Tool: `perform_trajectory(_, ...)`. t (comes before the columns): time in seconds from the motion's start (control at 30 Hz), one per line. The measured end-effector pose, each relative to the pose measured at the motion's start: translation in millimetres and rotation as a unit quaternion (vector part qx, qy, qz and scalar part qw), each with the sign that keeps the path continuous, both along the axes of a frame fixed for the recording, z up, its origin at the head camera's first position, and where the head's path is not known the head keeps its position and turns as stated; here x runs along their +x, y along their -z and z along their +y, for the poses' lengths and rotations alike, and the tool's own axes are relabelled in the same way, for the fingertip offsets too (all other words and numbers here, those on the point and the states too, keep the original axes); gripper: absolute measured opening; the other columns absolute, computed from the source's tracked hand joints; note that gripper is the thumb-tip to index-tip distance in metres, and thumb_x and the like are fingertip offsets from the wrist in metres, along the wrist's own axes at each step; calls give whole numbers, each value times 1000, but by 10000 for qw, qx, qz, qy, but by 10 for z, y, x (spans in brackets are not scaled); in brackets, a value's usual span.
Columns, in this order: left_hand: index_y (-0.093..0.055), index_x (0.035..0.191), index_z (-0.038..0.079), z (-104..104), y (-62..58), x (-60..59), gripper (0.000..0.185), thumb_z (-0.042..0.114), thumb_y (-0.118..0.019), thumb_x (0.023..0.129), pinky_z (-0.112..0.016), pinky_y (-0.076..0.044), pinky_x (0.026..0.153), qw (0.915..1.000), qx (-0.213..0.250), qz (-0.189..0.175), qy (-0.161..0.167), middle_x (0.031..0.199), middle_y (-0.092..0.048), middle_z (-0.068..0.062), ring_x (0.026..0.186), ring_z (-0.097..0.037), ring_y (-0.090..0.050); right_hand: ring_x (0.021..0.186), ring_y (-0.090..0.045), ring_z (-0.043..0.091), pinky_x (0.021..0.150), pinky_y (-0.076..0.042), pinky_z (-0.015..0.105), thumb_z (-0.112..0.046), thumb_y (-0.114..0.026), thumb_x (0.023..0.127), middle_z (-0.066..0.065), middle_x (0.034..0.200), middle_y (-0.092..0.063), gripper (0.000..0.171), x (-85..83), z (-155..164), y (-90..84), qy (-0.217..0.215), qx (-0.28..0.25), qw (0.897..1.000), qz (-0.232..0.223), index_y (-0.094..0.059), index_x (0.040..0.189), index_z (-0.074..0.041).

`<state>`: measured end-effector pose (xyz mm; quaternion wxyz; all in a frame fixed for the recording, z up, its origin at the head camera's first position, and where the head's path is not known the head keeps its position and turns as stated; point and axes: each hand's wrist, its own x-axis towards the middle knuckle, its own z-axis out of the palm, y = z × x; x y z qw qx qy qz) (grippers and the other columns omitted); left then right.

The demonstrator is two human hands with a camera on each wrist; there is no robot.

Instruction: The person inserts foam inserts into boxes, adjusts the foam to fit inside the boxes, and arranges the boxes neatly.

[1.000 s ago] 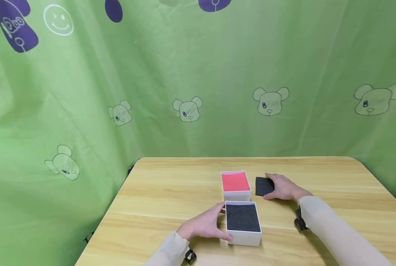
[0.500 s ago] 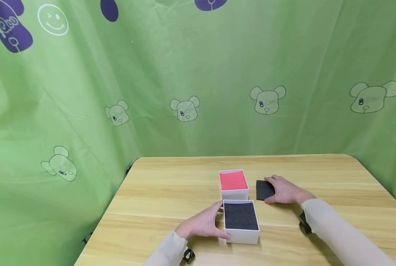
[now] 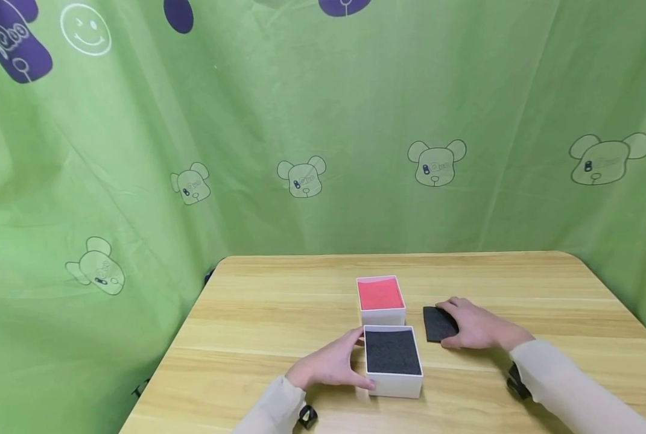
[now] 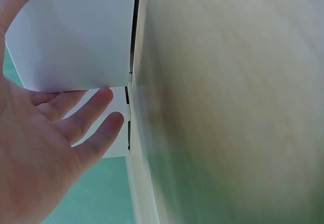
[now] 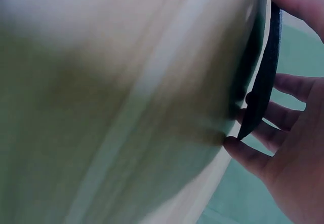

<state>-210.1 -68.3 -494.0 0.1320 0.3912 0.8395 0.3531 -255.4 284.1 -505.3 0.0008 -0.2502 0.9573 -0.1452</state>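
In the head view, my left hand (image 3: 330,363) holds the near white box (image 3: 394,386) by its left side, thumb at the front corner and fingers toward the back. A black felt-like square (image 3: 392,352) fills that box's top. Behind it stands a second white box (image 3: 382,316) with a pink-red square (image 3: 380,293) inside. Over to the right, my right hand (image 3: 477,325) grips a loose black square pad (image 3: 438,325) by its right part, close to the tabletop. The right wrist view shows this pad (image 5: 266,77) edge-on and slightly bent between thumb and fingers.
Both boxes stand on a light wooden table (image 3: 279,307), one behind the other. A green curtain (image 3: 355,120) with bear-face prints hangs behind and at the sides. A dark band (image 3: 518,381) sits at the right wrist, another (image 3: 307,416) at the left.
My right hand has drawn the loose black pad nearer to me and slightly to the right. My left hand keeps its hold on the near box. The head view has shifted slightly.
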Motion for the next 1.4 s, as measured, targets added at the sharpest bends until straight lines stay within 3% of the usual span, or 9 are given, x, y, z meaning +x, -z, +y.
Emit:
perform_trajectory(0.27, -25, 146, 21, 1, 19, -7, 96, 39, -82, 71, -28, -34, 105, 10000, -47, 32, -39, 139, -41, 4, 122, -9, -43, 107, -52, 33, 90, -46, 52, -53, -74, 71, 21, 122, -49, 87, 210, -13, -109, -125, 77, 9999, 85, -47, 133, 2)
perform_trajectory(0.6, -25, 146, 21, -4, 38, -21, 96, 39, -82, 71, -28, -34, 105, 10000, -5, -20, 3, 139, -40, 4, 122, -9, -43, 109, -52, 30, 88, -47, 48, -47, -78, 71, 15, 125, -50, 84, 472, -59, -501, -78, -285, 9978, 591, -47, 135, -2)
perform_trajectory(0.97, -24, 146, 20, -4, 27, -14, 96, 40, -81, 72, -28, -34, 105, 10000, -60, 7, -29, 139, -40, 3, 123, -9, -43, 109, -51, 21, 87, -49, 43, -44, -79, 70, 7, 126, -49, 79, 674, -268, -824, -523, -354, 9912, 1163, -49, 134, -8)
perform_trajectory(1.17, -20, 148, 22, -3, 46, -23, 99, 42, -81, 72, -29, -33, 106, 9999, -96, 75, -28, 141, -39, 4, 124, -8, -42, 110, -50, 15, 88, -50, 39, -48, -78, 70, 1, 127, -47, 81, 767, -435, -898, -792, -413, 9887, 1202, -49, 135, -9)
perform_trajectory(1.4, -23, 147, 22, 0, 50, -35, 97, 39, -81, 72, -27, -33, 105, 10000, 20, 62, 66, 140, -39, 4, 123, -8, -42, 109, -49, 12, 86, -50, 36, -47, -77, 71, -2, 128, -45, 79, 812, -613, -872, -1030, -370, 9875, 1130, -47, 136, -11)
